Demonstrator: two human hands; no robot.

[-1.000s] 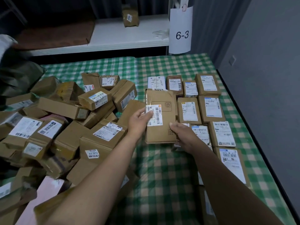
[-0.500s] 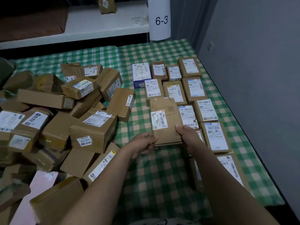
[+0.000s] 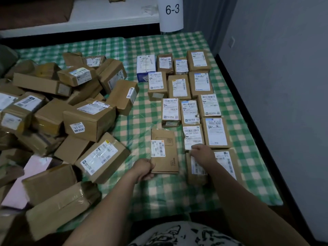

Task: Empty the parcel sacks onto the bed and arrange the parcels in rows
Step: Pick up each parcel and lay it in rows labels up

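A jumbled pile (image 3: 53, 103) of brown parcels covers the left half of the bed (image 3: 159, 192). They lie tilted and stacked on one another, and a pink parcel (image 3: 35, 167) shows among them near the front. The bed's green checked cloth lies bare in a strip between the pile and the sorted parcels.

The left hand (image 3: 143, 168) is at the near left corner of a flat parcel (image 3: 166, 139), its fingers curled and pinching that corner. The flat parcel lies flat on the cloth, label up, at the left end of the fourth row from the far side.

The right hand (image 3: 202, 154) sits knuckles up just to the right. Its fingers bend down over the seam between a white-labelled parcel (image 3: 192, 135) and the near parcel (image 3: 225, 162). Whether it grips either one cannot be told.

The rows (image 3: 188, 89) run away from the person on the right half of the bed, labels up and edges close together. A blue-and-white box (image 3: 145, 65) sits at the far left corner of them.

Beyond the bed a white shelf (image 3: 106, 16) runs across, with a sign (image 3: 171, 13) reading 6-3 hanging at its right end. A grey wall (image 3: 284, 86) closes the right side
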